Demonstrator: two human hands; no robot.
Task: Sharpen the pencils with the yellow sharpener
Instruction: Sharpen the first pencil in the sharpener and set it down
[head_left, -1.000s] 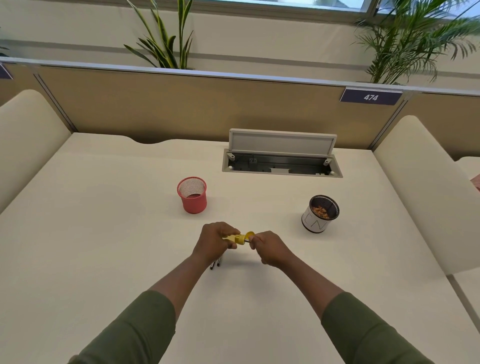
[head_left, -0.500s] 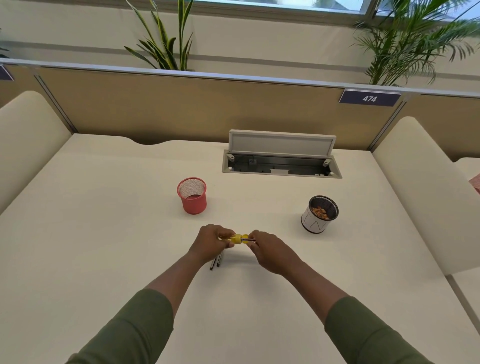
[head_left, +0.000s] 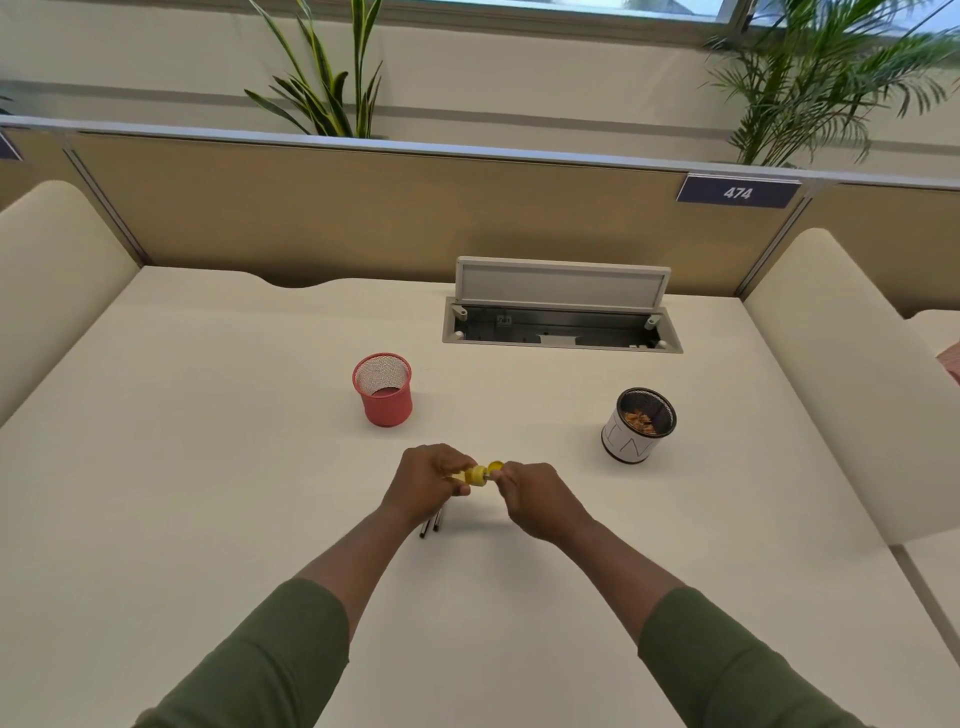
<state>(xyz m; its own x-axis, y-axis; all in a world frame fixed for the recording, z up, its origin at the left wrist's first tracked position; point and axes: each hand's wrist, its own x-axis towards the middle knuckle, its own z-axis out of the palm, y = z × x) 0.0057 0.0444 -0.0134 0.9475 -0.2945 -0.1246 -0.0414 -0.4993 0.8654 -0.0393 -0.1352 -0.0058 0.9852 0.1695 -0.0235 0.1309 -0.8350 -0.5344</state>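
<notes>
Just above the cream desk (head_left: 218, 467), my left hand (head_left: 423, 480) grips the small yellow sharpener (head_left: 475, 476). My right hand (head_left: 537, 501) pinches a pencil (head_left: 490, 472) whose tip is inside the sharpener; only a short dark bit of it shows between the two hands. A small yellow piece sits right at my right fingertips, and I cannot tell what it is. Two dark pencils (head_left: 431, 526) lie on the desk under my left wrist, mostly hidden by it.
A red mesh cup (head_left: 383, 389) stands behind my hands to the left. A white-and-black cup (head_left: 636, 431) holding shavings stands to the right. An open cable hatch (head_left: 561, 312) is set into the desk further back, before the divider wall.
Both hands stay close together at the same spot. My right hand has shifted slightly around the pencil and the sharpener has tilted a little between frames.
</notes>
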